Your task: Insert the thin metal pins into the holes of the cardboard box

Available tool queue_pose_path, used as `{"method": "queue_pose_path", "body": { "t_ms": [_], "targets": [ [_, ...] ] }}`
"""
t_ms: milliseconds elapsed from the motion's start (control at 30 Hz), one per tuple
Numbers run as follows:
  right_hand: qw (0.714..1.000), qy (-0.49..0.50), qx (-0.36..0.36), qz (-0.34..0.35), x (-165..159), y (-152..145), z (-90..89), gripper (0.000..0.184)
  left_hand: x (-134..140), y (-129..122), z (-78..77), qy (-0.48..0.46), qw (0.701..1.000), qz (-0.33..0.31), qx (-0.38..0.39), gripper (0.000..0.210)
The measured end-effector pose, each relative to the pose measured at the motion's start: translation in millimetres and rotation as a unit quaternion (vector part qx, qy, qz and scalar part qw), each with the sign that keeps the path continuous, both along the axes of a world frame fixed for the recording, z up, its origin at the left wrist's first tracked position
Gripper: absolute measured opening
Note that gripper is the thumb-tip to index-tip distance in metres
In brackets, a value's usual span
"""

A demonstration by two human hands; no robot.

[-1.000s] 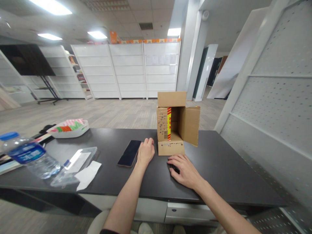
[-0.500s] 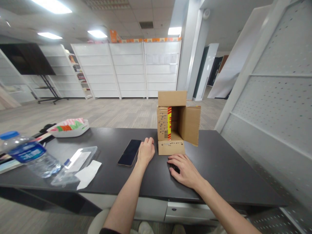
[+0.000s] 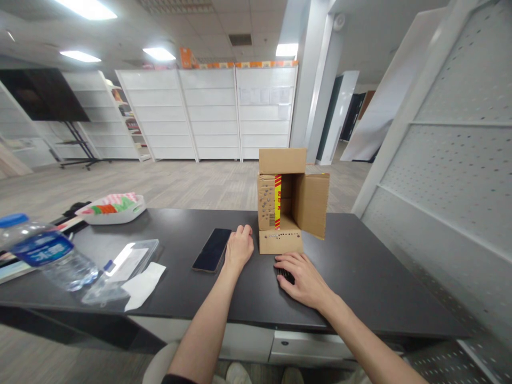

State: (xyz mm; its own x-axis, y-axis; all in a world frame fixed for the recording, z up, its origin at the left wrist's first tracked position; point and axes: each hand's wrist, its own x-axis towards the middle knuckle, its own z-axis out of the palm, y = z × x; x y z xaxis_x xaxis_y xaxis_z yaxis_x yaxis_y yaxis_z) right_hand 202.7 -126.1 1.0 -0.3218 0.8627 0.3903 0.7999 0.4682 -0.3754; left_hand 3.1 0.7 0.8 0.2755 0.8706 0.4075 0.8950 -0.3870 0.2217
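Note:
My left hand [image 3: 239, 248] rests on the dark desk, fingers curled into a loose fist, with nothing visible in it. Just left of it lies a smartphone [image 3: 212, 250], its dark screen facing up. My right hand [image 3: 302, 277] is curved over a small black ribbed object [image 3: 286, 275] on the desk; most of that object is hidden under the palm and fingers. Beyond the hands stands a cardboard box [image 3: 266, 205], open toward me. One flap hangs down in front, close to my right fingertips, and another swings out to the right.
At the left lie a water bottle [image 3: 56, 256], a clear plastic case [image 3: 134, 258] and a white paper piece [image 3: 144, 286]. Behind them sits a white basket [image 3: 116, 216] with colourful packets. The desk [image 3: 360, 277] ends near a perforated white panel [image 3: 448, 186] on the right.
Both hands keep their places and the box stays still. Only a very slight shift of the view shows.

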Motion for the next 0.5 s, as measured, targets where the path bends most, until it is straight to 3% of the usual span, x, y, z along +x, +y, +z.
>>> {"method": "queue_pose_path", "body": {
  "t_ms": [500],
  "targets": [
    [1.000, 0.003, -0.009, -0.005, -0.3, 1.0, 0.1, 0.028, -0.3, 1.7, -2.6, -0.001, 1.000, 0.000, 0.004, 0.021]
  ]
}}
